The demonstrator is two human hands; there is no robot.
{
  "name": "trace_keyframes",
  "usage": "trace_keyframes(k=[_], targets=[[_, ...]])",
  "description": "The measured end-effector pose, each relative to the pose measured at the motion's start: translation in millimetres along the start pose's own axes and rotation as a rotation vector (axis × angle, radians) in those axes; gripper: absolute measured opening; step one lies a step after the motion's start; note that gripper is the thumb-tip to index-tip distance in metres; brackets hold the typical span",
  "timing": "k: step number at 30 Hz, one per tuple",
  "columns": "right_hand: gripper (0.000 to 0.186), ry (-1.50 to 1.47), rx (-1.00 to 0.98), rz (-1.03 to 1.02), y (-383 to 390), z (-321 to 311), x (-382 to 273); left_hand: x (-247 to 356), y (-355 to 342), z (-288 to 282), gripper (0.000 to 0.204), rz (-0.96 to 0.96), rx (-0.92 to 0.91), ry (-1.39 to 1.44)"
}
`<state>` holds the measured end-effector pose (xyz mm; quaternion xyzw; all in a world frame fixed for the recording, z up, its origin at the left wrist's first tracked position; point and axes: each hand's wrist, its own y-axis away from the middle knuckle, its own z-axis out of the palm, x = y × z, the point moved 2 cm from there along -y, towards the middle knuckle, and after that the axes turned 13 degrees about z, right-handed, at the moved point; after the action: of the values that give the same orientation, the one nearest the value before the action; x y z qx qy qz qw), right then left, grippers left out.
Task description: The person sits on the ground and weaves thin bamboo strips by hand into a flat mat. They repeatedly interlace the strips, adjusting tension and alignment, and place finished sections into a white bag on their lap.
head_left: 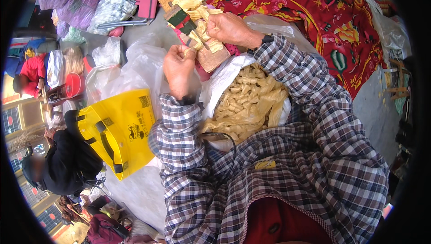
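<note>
A wooden board (214, 58) lies in front of me, on a pink dotted cloth. Pale yellow strips (191, 3) are heaped on its far part, beside a dark green and red piece (180, 20). A thin dark edge, perhaps a blade, shows between my hands. My left hand (178, 71) is closed, pinching the end of a yellow strip at the board's left side. Over the right side, my right hand (234, 29) is closed on a strip too; its fingertips partly hide it. Nearer me, a white sack (217, 92) holds many tan, folded strips (249, 100).
A yellow bag (130, 129) with black handles stands at left, beside clear plastic (146, 62). A red patterned blanket (334, 28) spreads at right. Purple mesh sacks (74, 2) and a metal-framed chair (146, 4) are far left. Other people sit at left, one in black (74, 163).
</note>
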<state>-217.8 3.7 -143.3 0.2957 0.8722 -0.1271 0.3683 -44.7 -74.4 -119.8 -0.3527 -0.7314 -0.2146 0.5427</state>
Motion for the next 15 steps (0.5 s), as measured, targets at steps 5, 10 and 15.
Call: trace_keyframes(k=[5, 10, 15], targets=[[0.018, -0.508, -0.408, -0.05, 4, -13, -3, 23, 15, -1, 0.024, -0.042, -0.407, 0.411], [0.018, -0.553, -0.59, -0.067, 19, -23, -16, 37, 16, 10, 0.031, 0.347, -0.065, -0.099], [0.026, -0.636, -0.751, 0.002, 27, -20, -24, 39, 20, 14, 0.011, 0.36, -0.109, -0.399]])
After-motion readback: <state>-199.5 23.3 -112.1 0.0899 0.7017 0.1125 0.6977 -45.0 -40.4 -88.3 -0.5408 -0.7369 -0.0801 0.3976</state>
